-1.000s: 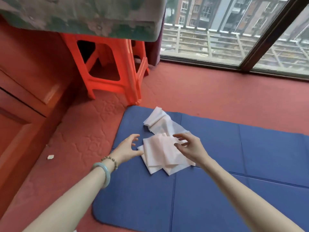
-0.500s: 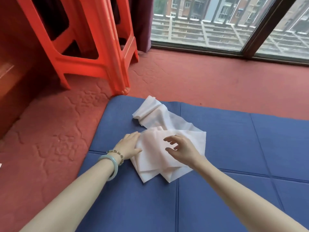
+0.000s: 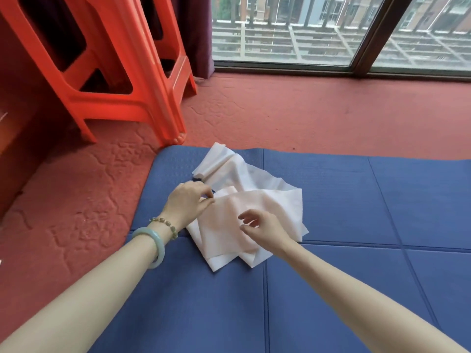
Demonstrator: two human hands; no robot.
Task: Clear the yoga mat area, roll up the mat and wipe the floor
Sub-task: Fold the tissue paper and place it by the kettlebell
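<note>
A blue yoga mat lies flat on the red floor and fills the lower right of the view. A crumpled white cloth sits on the mat near its far left corner. My left hand pinches the cloth's left edge between thumb and fingers. My right hand hovers just over the middle of the cloth with fingers loosely curled, holding nothing.
Stacked orange plastic stools stand on the red patterned floor just beyond the mat's left corner. A large window with a dark frame runs along the far side. A dark curtain hangs beside it.
My left hand moved up along the cloth's left edge and closed into a pinch on it. My right hand stayed over the cloth. The view tilted slightly down and closer.
</note>
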